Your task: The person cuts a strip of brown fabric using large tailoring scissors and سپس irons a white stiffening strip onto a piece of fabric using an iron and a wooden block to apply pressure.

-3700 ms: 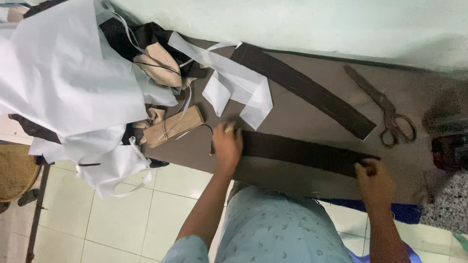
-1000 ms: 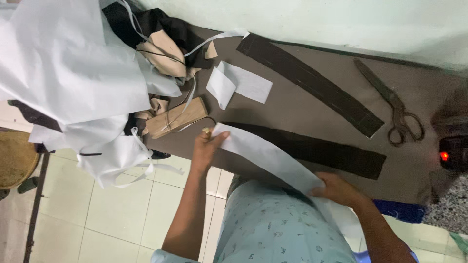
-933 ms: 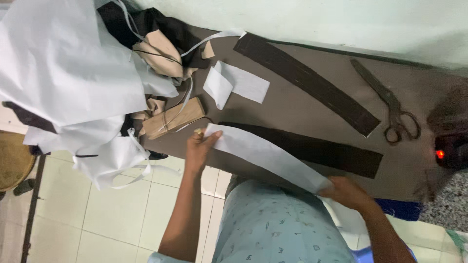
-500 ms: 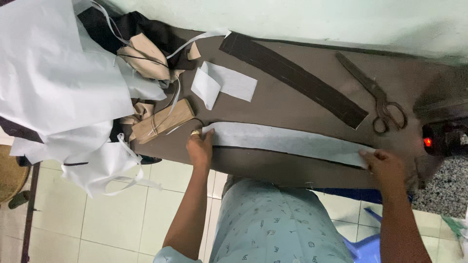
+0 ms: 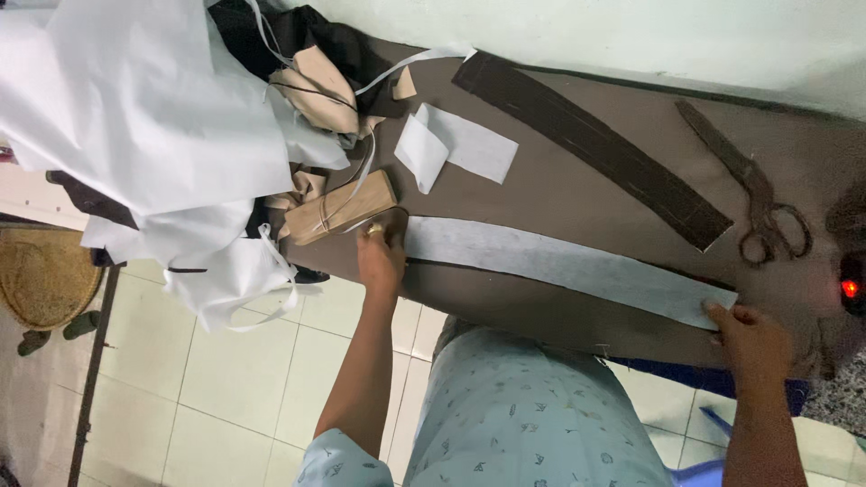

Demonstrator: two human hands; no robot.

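Observation:
A long white interfacing strip [image 5: 559,266] lies flat on a dark brown fabric strip [image 5: 451,267] of which only a thin edge shows, on the brown padded table [image 5: 559,189]. My left hand [image 5: 381,254] presses the strip's left end down, a ring on one finger. At the right end, my right hand [image 5: 753,338] pins the strip's corner with its fingertips. A second dark brown strip [image 5: 591,144] lies diagonally farther back, untouched.
Large scissors [image 5: 753,194] rest at the back right. A folded white piece [image 5: 456,149] lies mid-table. A heap of white and dark fabric [image 5: 153,126] with tan pieces [image 5: 347,206] fills the left. A red light [image 5: 849,288] glows at the right edge. Tiled floor lies below.
Earlier both hands smoothed the bare dark strip. Then they lifted a white strip over it and laid it down; now it lies flat, held at both ends.

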